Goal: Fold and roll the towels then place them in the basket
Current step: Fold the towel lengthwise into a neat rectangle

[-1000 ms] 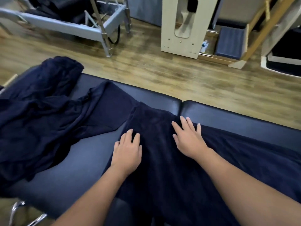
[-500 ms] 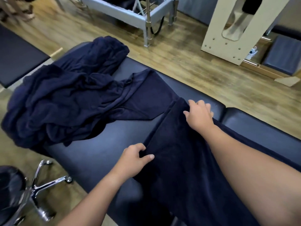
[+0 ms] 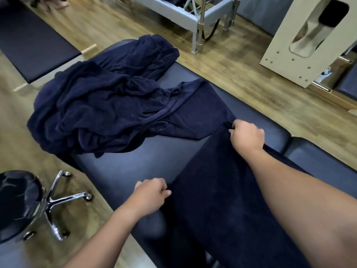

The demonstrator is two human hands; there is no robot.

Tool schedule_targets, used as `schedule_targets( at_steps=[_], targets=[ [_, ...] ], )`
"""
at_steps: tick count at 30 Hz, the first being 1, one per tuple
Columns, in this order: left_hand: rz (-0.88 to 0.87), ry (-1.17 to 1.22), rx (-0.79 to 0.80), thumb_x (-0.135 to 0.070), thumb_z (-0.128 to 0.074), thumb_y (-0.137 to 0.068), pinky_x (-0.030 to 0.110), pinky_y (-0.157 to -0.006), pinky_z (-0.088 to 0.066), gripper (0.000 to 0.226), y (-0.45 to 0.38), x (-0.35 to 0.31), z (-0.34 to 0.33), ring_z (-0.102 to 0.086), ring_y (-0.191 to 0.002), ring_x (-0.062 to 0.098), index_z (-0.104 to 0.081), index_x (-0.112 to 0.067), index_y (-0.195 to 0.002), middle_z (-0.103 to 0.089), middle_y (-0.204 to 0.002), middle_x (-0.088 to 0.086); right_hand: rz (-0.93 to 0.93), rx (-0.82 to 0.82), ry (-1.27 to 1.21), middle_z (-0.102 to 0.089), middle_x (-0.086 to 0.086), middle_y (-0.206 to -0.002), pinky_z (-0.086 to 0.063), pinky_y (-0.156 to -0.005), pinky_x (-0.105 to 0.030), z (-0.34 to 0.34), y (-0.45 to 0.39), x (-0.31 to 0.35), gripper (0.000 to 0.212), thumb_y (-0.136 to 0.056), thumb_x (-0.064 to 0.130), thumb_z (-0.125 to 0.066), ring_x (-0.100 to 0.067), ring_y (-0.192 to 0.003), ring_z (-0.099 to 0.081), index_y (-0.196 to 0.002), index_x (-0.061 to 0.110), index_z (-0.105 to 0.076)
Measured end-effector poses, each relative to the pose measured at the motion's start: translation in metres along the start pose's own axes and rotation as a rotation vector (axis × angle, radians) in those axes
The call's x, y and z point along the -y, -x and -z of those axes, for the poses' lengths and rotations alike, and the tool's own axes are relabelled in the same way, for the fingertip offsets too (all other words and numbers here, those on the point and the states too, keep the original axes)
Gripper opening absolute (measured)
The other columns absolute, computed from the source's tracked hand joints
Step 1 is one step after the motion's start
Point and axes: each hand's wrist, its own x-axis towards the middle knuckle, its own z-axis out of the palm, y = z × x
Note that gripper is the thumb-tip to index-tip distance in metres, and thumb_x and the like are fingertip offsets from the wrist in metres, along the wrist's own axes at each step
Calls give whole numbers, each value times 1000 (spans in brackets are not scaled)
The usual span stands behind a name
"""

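- Wood-look flooring (image 3: pixel 251 78) is running all around a padded navy massage bed (image 3: pixel 135 165), and that bed is where all the towel stuff is sitting.
- Folded towel (image 3: pixel 222 200) is lying as a long dark navy strip along the right part of the bed, stretching from the near edge toward the far side.
- Left hand (image 3: pixel 150 194) is curling its fingers round the near-left corner of that strip, thumb pressing on top, so it's gripping the towel edge.
- Right hand (image 3: pixel 246 135) is doing the same at the far-left corner, fingers bunching the fabric, knuckles up.
- Both forearms are reaching in from the bottom right, the right one lying over the towel.
- Just beside the far corner, a rumpled pile of towels (image 3: pixel 100 113) in the same navy is heaping over the left end of the bed; one flatter flap is reaching toward the right hand and looks like it's touching the folded strip there, hard to be sure with everything the same color.
- Down at lower left, a black stool (image 3: pixel 17 202) on a chrome star base with casters is standing on the floor next to the bed.
- Farther back, a grey metal frame (image 3: pixel 193 18) is standing at the top, a cream wooden panel (image 3: pixel 301 45) with a cutout is leaning in at upper right, and another dark padded bench (image 3: pixel 32 45) is showing at upper left.
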Motion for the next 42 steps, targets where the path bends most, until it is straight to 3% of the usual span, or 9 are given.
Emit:
schedule_targets(
  at_steps=[3, 7, 10, 13, 16, 19, 23, 26, 42],
  targets=[
    [-37, -138, -4, -30, -55, -96, 38, -82, -39, 14, 4, -8, 6, -56, -89, 27, -45, -22, -89, -63, -92, -1, -59, 71, -150, -60, -14, -92, -42, -70, -38, 2, 1, 10, 10, -100, 16, -51, -34, -79, -51, -106, 10, -55],
    [-19, -367, -19, -13, -52, -79, 37, -73, -41, 36, 6, -35, 7, -60, -99, 31, -35, -16, -111, -58, -107, 7, 131, 59, -138, -61, -17, -120, -50, -89, -50, -3, 28, 15, 59, -92, 30, -62, -42, -109, -58, -143, 16, -39],
    [-291, -491, -249, -19, -55, -78, 40, -79, -49, 66, -4, -64, -11, -53, -107, 33, -37, -11, -141, -52, -120, 12, 277, 198, -182, -30, -6, -161, -24, -117, -59, -10, 66, 9, 72, -95, 32, -59, -31, -150, -24, -158, 25, -24],
    [-524, -488, -196, -50, -33, -97, 49, -103, -46, 73, -11, -104, -35, -34, -143, 40, -21, -12, -159, -33, -157, 21, 319, 188, -152, -14, -2, -169, -8, -125, -54, -21, 103, -21, 60, -104, 30, -47, -24, -156, -3, -159, 25, -24],
    [-309, -578, 4, -75, -25, -95, 62, -111, -31, 96, -14, -144, -50, -4, -152, 47, 3, -11, -161, 3, -165, 28, 206, 131, -172, -18, 2, -168, -8, -126, -50, -22, 134, -73, 57, -105, 39, -44, -20, -156, -5, -158, 24, -30],
    [-136, -645, 33, -79, -22, -93, 66, -115, -23, 106, -12, -188, -61, 0, -150, 53, 8, -1, -158, 8, -162, 36, 31, 115, -127, -13, 7, -169, -6, -125, -51, -16, 162, -140, 59, -105, 49, -38, -17, -157, -2, -159, 31, -25],
    [-542, -677, 26, -48, -39, -100, 69, -118, -9, 83, -6, -240, -99, 19, -152, 43, 13, -24, -160, 25, -164, 19, -238, 150, -98, 0, 9, -170, 0, -123, -54, -8, 194, -230, 61, -104, 58, -27, -20, -156, 7, -160, 41, -10],
    [-740, -706, 121, -71, -37, -93, 77, -113, 1, 85, 3, -278, -132, 29, -148, 44, 16, -46, -156, 33, -163, 10, -312, 133, -209, -4, 2, -170, -2, -125, -47, -3, 215, -282, 59, -107, 45, -33, -20, -156, 5, -161, 32, -15],
    [-585, -881, 45, -100, -25, -70, 82, -108, -1, 115, 7, -400, -211, 29, -138, 64, 38, -42, -146, 42, -153, 27, -1019, -183, -158, -52, -14, -129, -37, -95, -56, 7, 304, -438, 30, -96, 28, -65, -40, -118, -43, -120, 10, -65]
  ],
)
